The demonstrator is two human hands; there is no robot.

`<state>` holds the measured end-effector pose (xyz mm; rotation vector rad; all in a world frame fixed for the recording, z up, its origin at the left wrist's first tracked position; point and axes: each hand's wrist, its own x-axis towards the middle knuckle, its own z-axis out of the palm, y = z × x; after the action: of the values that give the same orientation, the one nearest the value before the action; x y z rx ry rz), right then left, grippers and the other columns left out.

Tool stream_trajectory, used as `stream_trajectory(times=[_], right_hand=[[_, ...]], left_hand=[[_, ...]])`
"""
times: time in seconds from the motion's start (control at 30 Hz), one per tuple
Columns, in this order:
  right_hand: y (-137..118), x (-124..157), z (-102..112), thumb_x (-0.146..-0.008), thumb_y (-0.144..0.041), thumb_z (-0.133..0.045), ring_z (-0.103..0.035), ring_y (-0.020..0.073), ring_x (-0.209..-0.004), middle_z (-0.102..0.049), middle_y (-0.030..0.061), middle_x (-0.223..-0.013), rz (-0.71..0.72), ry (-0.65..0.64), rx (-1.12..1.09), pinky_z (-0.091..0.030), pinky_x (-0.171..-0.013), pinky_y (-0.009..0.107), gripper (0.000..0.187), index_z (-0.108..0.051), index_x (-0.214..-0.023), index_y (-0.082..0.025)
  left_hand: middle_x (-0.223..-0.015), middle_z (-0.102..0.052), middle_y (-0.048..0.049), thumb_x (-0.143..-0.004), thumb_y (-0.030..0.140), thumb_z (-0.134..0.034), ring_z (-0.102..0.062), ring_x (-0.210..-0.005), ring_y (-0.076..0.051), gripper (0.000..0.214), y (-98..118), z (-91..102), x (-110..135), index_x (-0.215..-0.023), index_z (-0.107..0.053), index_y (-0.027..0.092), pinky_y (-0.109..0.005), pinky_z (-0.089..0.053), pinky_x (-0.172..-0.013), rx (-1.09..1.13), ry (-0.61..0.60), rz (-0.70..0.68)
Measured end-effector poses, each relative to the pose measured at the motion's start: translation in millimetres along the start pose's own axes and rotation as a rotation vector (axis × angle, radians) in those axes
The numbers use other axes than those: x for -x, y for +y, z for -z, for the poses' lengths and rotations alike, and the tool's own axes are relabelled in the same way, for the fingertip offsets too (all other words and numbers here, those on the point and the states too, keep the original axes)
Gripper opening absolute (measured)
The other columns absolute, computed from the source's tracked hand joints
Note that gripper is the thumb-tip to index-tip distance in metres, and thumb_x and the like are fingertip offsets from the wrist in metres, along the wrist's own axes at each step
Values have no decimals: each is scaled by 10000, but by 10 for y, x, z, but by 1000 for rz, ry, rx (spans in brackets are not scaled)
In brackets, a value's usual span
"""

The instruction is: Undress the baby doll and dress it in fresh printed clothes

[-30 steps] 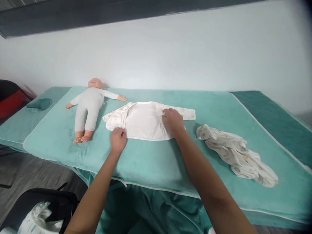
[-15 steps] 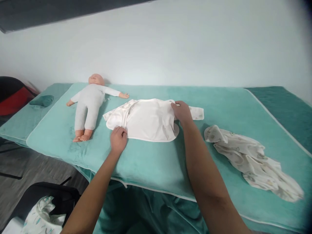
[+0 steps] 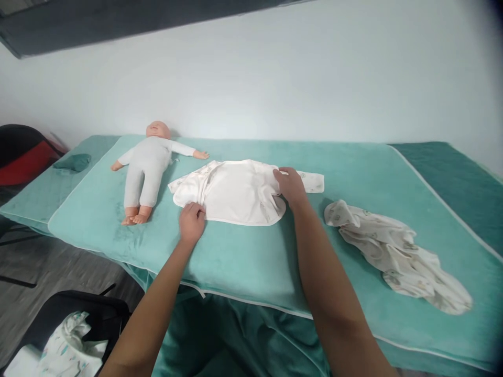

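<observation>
A white baby shirt (image 3: 239, 193) lies opened out on the green cover, its printed sleeves stretching to either side. At its lower left edge my left hand (image 3: 192, 219) has curled fingers closed on the cloth. My right hand (image 3: 290, 184) pinches the fabric at the upper right, beside the right sleeve (image 3: 312, 181). Just left of the shirt a baby doll (image 3: 147, 162) in a pale bodysuit rests on its back with arms spread; its hand comes near the shirt's left side.
A crumpled printed baby garment (image 3: 393, 246) lies to the right on the green bed cover (image 3: 251, 256). Lower left, a black chair (image 3: 94, 309) carries a printed cloth (image 3: 70, 345). A small green cushion (image 3: 73, 162) and a red-black chair (image 3: 27, 157) are at far left.
My right hand has shifted slightly left, and the cloth at the shirt's right side has bunched a little. My left hand stays on the lower left edge. The view has turned slightly.
</observation>
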<state>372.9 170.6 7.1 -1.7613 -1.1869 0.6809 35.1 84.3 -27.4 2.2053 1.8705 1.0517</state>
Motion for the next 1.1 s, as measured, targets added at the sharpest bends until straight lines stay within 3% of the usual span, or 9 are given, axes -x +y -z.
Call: stream_trajectory(times=[0.1,0.17,0.37,0.47,0.6,0.73,0.9,1.03,1.1], right_hand=[[91,114,127,-875,-604,-600,-697,247,-845,-756,95,-1014,-15,-65,-85,-565,-814,403,593,-612,-1290,-180],[143,225,172,-858,-633,-621,-701,251,-815,-748,84,-976,18,-96,-51,-573,-821,425,700,-553,-1387,-180],[262,534,231,-809,-550,-729,-657,298,-1191,-652,111,-1368,235,-237,36,-531,-1028,468,915,-350,-1591,-264],[273,613,282,-810,-518,-712,-680,281,-1053,-688,106,-1242,171,-204,109,-538,-970,453,874,-401,-1575,-230],[231,700,328,-819,-554,-691,-642,243,-848,-691,50,-952,146,-186,231,-515,-836,409,668,-608,-1397,-231],[218,828,349,-833,-470,-665,-576,190,-760,-616,0,-837,206,-194,137,-484,-753,349,550,-647,-1331,-236],[312,993,359,-824,-324,-596,-574,191,-759,-597,13,-850,277,-64,103,-518,-800,375,498,-657,-1303,-200],[341,1135,332,-879,-320,-611,-598,281,-1039,-636,159,-1182,550,177,321,-493,-961,459,368,-721,-1196,-170],[312,1217,305,-952,-330,-587,-591,288,-1080,-664,163,-1207,645,256,420,-467,-975,445,281,-736,-1134,-176]], left_hand=[[-816,-642,-43,-850,86,-524,-592,-874,-232,179,-17,-4,-4,-771,-596,230,-364,-456,-791,7,-2,0],[-817,-640,-43,-851,88,-527,-593,-875,-232,177,-27,-10,-5,-768,-595,229,-362,-452,-786,12,-2,0],[-804,-627,-41,-836,85,-525,-579,-850,-234,176,-38,-26,-3,-759,-584,231,-365,-439,-776,39,21,-27],[-805,-631,-42,-830,82,-521,-576,-851,-236,178,-33,-26,-4,-760,-585,232,-368,-444,-788,52,29,-25],[-802,-637,-45,-829,89,-526,-576,-852,-242,171,-27,-23,-5,-761,-592,231,-376,-440,-783,46,21,-20],[-800,-639,-43,-824,84,-526,-578,-852,-240,175,-30,-27,-7,-752,-587,231,-374,-441,-787,50,17,-7],[-797,-637,-42,-832,86,-529,-582,-847,-237,178,-38,-35,-13,-751,-591,231,-375,-438,-776,46,21,-25],[-795,-641,-45,-832,84,-528,-581,-842,-239,182,-29,-24,-14,-750,-596,231,-377,-434,-769,35,13,-20],[-796,-644,-47,-830,82,-524,-580,-838,-241,183,-23,-18,-15,-750,-596,231,-377,-432,-768,42,15,-20]])
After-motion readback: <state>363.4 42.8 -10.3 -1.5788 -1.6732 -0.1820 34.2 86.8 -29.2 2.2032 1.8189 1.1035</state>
